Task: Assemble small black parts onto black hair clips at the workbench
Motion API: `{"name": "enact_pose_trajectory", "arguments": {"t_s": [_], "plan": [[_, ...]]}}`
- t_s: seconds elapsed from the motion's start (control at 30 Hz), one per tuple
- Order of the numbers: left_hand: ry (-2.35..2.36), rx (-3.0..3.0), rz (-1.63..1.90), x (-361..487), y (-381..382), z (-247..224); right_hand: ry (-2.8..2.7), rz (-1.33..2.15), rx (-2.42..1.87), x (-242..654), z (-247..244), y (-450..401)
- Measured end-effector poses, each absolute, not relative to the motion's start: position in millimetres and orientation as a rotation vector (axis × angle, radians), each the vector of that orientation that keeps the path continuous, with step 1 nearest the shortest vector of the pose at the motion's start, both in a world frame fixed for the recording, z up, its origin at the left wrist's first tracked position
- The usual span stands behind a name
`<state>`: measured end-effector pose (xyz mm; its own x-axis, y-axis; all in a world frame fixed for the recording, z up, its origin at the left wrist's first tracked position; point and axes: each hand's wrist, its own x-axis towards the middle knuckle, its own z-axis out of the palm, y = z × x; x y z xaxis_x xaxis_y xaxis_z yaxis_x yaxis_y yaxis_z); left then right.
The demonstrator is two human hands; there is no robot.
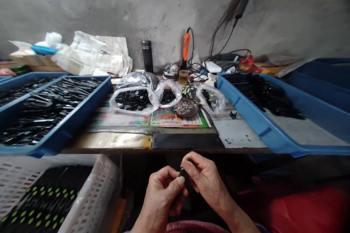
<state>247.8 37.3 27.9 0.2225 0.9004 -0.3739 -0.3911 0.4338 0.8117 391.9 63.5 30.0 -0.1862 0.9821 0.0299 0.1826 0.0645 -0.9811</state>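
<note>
Two bare hands, left hand [161,198] and right hand [205,180], pinch one small black piece [183,173] narrowly between fingertips, just below the workbench edge [164,150].

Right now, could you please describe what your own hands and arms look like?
Each grip is bare: the left hand and the right hand show no glove, ring or cable. The forearms are bare, with what looks like a pale purple sleeve just showing at the view's bottom edge.

The black piece [182,172] is mostly hidden by the fingers [193,164].
</note>
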Motion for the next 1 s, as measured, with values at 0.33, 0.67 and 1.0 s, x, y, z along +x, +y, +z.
{"name": "enact_pose_trajectory", "arguments": {"t_s": [0.33, 0.67, 1.0], "plan": [[0.960, 0.695, 1.050, 240.8, 58.4, 30.3, -1.891, 0.472, -1.268, 428.5, 63.5, 121.3], [1.030, 0.688, 1.026, 225.4, 72.3, 24.7, -2.184, -0.118, -1.492, 444.4, 51.0, 204.1], [1.116, 0.617, 1.091, 230.0, 77.4, 23.4, -2.263, -0.213, -1.547, 441.3, 47.9, 216.4]]}}
